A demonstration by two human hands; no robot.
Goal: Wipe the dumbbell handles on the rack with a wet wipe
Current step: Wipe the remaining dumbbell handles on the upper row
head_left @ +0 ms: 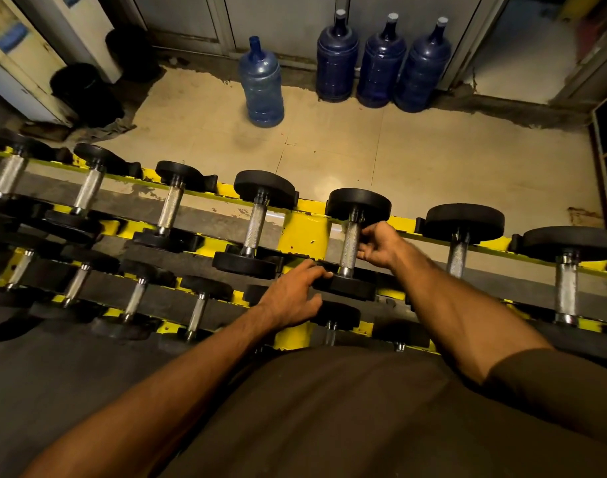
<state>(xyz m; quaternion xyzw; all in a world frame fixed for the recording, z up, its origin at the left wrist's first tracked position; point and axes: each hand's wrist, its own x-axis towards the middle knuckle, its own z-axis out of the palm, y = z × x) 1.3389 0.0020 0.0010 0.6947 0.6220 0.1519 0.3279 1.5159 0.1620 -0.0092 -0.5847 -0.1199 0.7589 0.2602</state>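
Gripping the knurled handle [349,243] of a dumbbell [359,205], the right hand [381,244] has its thumb and fingers curled narrowly against the handle's right side. This dumbbell lies on the top tier of the rack [305,232], just right of the rack's yellow upright. The left hand [291,296] lies in front of that upright, fingers straight and slightly spread, fingertips touching the dumbbell's near weight [350,288]. Blue water bottles [336,56] stand on the floor well beyond the upright.
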